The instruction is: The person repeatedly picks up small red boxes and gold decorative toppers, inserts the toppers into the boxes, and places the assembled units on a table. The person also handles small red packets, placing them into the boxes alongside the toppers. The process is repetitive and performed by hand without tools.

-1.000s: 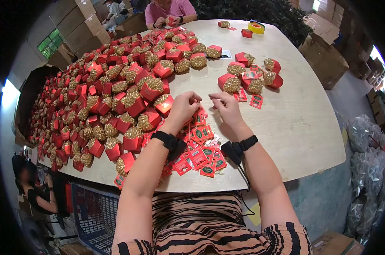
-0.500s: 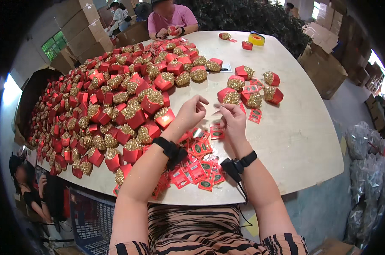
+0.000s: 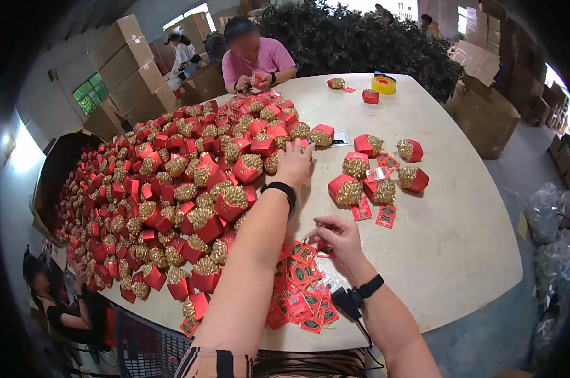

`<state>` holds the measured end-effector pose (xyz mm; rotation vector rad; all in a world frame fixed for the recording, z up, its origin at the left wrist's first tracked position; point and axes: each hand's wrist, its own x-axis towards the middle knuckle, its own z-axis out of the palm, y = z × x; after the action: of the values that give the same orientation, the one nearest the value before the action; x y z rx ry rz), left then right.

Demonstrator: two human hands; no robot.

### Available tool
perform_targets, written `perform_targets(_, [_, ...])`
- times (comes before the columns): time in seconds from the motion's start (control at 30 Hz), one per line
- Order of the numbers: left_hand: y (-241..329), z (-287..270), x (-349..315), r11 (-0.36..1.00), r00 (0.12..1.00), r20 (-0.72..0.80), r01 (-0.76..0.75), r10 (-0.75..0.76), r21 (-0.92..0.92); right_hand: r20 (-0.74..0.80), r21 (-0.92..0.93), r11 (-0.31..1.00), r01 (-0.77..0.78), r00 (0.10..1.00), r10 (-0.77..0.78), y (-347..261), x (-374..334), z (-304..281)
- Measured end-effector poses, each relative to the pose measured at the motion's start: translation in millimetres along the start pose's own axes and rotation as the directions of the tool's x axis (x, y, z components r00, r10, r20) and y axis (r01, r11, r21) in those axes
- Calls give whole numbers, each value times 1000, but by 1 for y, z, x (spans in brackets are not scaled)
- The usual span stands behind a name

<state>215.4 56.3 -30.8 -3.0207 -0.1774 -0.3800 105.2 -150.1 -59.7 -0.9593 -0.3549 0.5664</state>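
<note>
At the right edge of a heap of red-and-gold ornaments (image 3: 247, 167), my left hand (image 3: 294, 165) reaches forward with its fingers apart. Its fingertips touch or lie just over an ornament, partly hidden by the hand. Nearer to me, my right hand (image 3: 340, 240) is closed in a pinch, thumb against fingers. Something small and thin shows at its fingertips, too small to name. Below that hand lies a loose pile of red printed tags (image 3: 304, 277), with one tag partly under the fingers. Several ornaments (image 3: 347, 190) stand apart to the right, with tags (image 3: 386, 217) beside them.
The pale table (image 3: 449, 252) curves round me. A yellow tape roll (image 3: 383, 84) stands at its far edge. Across the table, a person in a pink shirt (image 3: 260, 60) handles an ornament. Cardboard boxes (image 3: 483, 116), clear plastic bags (image 3: 556, 271) and a crate (image 3: 149, 343) surround the table.
My left hand has moved forward and away from my right hand to the heap's edge, its fingers spreading. My right hand has come back near the tag pile, still pinched. The view has tilted up.
</note>
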Motion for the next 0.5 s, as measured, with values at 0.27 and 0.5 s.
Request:
perform_targets(0.27, [12, 10, 4, 1000, 993, -117, -6, 8, 20, 27, -61, 997, 44, 999, -43, 5, 3, -6])
perform_targets(0.5, [16, -3, -15, 998, 1000, -6, 2, -1, 60, -34, -58, 998, 23, 999, -25, 3, 2, -2])
